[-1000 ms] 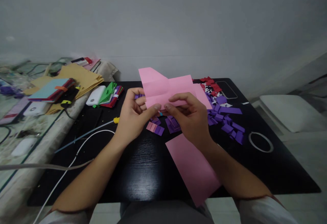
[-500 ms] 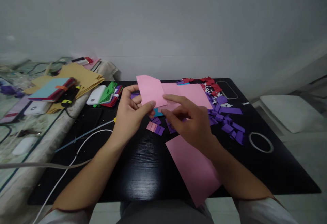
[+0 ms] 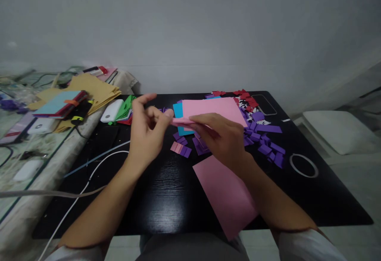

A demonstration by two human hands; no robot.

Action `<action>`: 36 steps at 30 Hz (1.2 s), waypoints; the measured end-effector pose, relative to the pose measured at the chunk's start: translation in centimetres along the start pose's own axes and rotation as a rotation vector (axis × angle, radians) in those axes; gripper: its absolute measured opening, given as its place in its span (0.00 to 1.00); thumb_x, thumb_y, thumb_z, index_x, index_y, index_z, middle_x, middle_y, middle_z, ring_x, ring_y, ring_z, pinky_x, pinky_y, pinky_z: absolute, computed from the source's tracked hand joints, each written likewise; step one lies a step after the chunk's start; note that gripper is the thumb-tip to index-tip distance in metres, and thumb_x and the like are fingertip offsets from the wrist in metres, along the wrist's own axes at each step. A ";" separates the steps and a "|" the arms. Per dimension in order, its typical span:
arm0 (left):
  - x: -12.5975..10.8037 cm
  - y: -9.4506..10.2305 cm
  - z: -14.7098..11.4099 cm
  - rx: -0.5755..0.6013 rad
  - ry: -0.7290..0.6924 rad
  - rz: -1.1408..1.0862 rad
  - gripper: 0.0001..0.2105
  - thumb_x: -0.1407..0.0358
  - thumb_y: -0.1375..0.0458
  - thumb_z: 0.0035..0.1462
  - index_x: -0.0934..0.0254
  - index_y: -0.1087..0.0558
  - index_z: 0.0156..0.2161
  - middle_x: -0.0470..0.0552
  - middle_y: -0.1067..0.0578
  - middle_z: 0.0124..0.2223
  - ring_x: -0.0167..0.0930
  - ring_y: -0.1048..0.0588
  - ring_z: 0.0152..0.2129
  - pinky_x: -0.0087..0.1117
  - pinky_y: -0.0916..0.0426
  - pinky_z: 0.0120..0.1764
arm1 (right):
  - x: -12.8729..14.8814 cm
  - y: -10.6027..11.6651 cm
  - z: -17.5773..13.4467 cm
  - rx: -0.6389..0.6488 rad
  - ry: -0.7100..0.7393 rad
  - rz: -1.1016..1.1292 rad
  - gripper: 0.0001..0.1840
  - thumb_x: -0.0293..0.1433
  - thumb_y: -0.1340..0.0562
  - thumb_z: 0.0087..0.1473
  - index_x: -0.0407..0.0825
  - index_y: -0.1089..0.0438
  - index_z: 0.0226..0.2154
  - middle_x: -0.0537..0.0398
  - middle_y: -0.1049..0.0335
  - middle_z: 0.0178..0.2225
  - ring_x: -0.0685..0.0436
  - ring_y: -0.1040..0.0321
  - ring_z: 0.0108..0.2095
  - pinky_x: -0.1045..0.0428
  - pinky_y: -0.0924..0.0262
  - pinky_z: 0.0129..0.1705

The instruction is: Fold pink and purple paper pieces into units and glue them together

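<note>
A folded piece of pink paper (image 3: 181,120) is held up almost edge-on, so it looks like a thin strip. My left hand (image 3: 148,128) pinches its left end between thumb and a bent finger, with the index finger raised. At the other end, the fingers of my right hand (image 3: 222,134) are closed on the paper. Behind them a pink sheet (image 3: 212,108) lies over a blue sheet (image 3: 177,111) on the black table (image 3: 166,197). Another pink sheet (image 3: 224,193) lies under my right forearm and overhangs the front edge.
Purple paper pieces (image 3: 268,149) and red scraps (image 3: 247,99) are scattered to the right, near a white ring (image 3: 304,165). Pink and purple strips (image 3: 181,149) lie mid-table. Green folded paper (image 3: 126,108) and a white cable (image 3: 98,167) are at left. A stool (image 3: 339,130) stands at right.
The folded pink paper has tipped from facing me to nearly edge-on, uncovering more of the blue sheet. My left index finger has lifted, and my right hand has taken hold of the paper's right end.
</note>
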State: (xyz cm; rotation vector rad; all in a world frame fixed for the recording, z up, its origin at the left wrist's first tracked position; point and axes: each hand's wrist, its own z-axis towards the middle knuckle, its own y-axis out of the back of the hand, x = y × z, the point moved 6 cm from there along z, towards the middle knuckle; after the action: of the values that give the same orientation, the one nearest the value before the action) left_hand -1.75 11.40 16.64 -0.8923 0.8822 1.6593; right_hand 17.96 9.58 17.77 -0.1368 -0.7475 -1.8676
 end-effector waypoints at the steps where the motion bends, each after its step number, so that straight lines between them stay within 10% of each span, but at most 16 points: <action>1: -0.8 0.5 0.0 -0.045 -0.123 0.091 0.17 0.61 0.34 0.64 0.58 0.30 0.55 0.42 0.29 0.31 0.28 0.28 0.27 0.31 0.32 0.31 | -0.1 0.1 0.0 0.005 -0.032 0.026 0.09 0.26 0.33 0.65 0.52 0.20 0.46 0.54 0.15 0.43 0.45 0.17 0.43 0.49 0.24 0.48; 5: -2.9 0.1 -0.2 0.124 -0.413 0.280 0.09 0.63 0.32 0.62 0.56 0.21 0.47 0.50 0.21 0.47 0.37 0.23 0.47 0.41 0.28 0.52 | -0.6 0.0 0.1 0.055 -0.169 0.136 0.08 0.28 0.31 0.64 0.54 0.19 0.45 0.55 0.14 0.43 0.44 0.17 0.43 0.49 0.24 0.47; 9: -2.9 -0.7 -0.5 0.292 -0.343 0.198 0.06 0.64 0.31 0.62 0.55 0.18 0.44 0.49 0.17 0.43 0.34 0.20 0.41 0.38 0.26 0.48 | -1.2 -0.2 -0.1 0.090 -0.304 0.210 0.05 0.35 0.29 0.63 0.57 0.17 0.43 0.56 0.14 0.40 0.43 0.17 0.40 0.48 0.23 0.45; 36: -1.5 -0.9 -0.2 0.326 -0.164 0.175 0.05 0.61 0.31 0.62 0.58 0.18 0.39 0.48 0.17 0.36 0.31 0.21 0.32 0.32 0.26 0.40 | -2.1 -0.7 -0.1 0.046 -0.556 0.509 0.11 0.43 0.23 0.52 0.54 0.17 0.32 0.57 0.17 0.32 0.46 0.21 0.33 0.51 0.23 0.36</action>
State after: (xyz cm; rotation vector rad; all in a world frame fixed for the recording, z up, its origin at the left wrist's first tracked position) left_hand -0.53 10.72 17.76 -0.4604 1.1016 1.6474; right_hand 18.31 11.39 16.51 -0.7671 -1.0161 -1.3245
